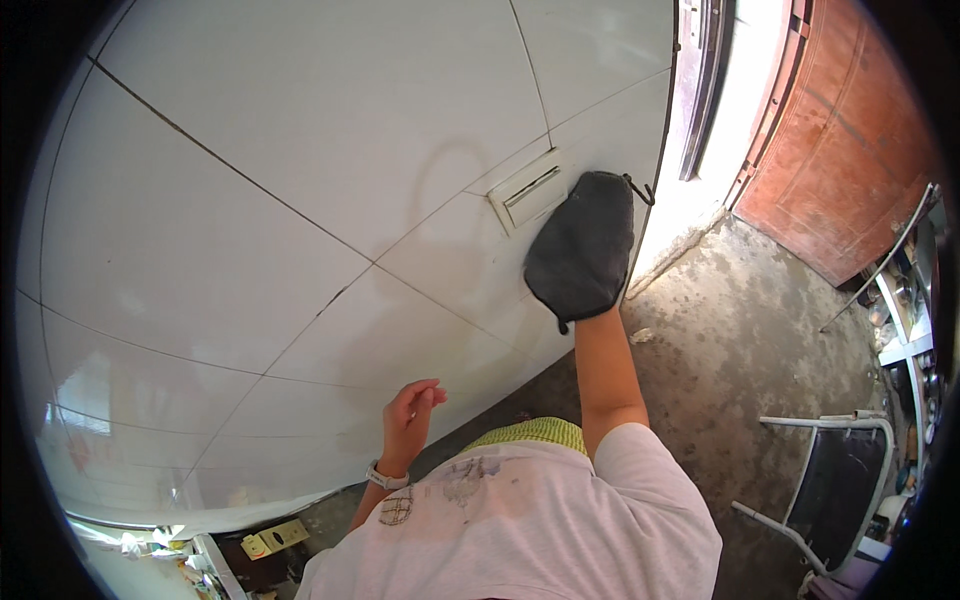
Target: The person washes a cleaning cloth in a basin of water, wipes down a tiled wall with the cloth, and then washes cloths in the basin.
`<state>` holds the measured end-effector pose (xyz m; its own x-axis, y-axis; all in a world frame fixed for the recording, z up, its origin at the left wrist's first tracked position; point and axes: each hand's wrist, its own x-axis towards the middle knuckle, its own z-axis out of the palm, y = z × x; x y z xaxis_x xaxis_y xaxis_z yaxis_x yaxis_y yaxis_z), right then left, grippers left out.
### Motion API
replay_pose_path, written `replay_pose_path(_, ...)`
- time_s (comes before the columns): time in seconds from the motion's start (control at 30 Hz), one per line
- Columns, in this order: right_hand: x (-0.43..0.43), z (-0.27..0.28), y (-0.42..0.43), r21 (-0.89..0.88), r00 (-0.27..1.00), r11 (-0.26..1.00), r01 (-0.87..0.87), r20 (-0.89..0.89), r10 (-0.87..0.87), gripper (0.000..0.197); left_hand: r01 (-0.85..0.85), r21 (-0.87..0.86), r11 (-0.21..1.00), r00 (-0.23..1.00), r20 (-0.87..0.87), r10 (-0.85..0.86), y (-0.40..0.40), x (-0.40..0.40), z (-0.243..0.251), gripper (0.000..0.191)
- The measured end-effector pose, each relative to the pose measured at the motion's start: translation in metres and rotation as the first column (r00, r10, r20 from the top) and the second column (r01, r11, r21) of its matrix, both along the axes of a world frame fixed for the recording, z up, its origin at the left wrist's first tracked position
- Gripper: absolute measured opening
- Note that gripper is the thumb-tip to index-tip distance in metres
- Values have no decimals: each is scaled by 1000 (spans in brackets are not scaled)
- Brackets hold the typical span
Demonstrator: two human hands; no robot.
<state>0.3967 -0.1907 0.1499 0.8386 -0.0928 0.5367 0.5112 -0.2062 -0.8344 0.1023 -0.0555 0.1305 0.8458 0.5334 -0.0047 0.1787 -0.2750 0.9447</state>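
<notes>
A dark grey-black cloth mitt [583, 247] covers the end of my raised right arm [607, 367]. My right hand is hidden inside or behind it, so its fingers cannot be made out. The mitt lies over the white tiled wall [300, 150], just right of a cream wall switch plate [529, 191]. A small dark hook [640, 189] shows at the mitt's upper right, by the wall's edge. Lower down, my left hand [409, 416] hangs in front of the wall with loosely bent fingers and nothing visible in it. A pale watch [388, 475] is on the left wrist.
Beyond the wall's right edge are a bright doorway [705, 180] and a reddish-brown door [840, 142]. On the stained concrete floor [720, 315] stands a metal-framed chair [836, 487] with a black panel. Cluttered shelving [907, 349] lines the far right. A yellowish box [275, 538] sits lower left.
</notes>
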Motion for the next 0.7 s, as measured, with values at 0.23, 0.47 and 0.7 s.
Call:
replay_pose_path(0.23,11,11,-46,-413,949,910,-23,278,150,31,42,77,996,999,7,-42,-10,11,0,19)
replay_pose_path(0.47,48,47,-63,-506,941,862,-9,287,178,31,-1,110,994,1000,12,0,-15,13,-2,18)
replay_pose_path(0.7,68,47,-36,-542,952,840,-31,240,190,31,-35,118,992,999,-20,38,-8,3,-16,17)
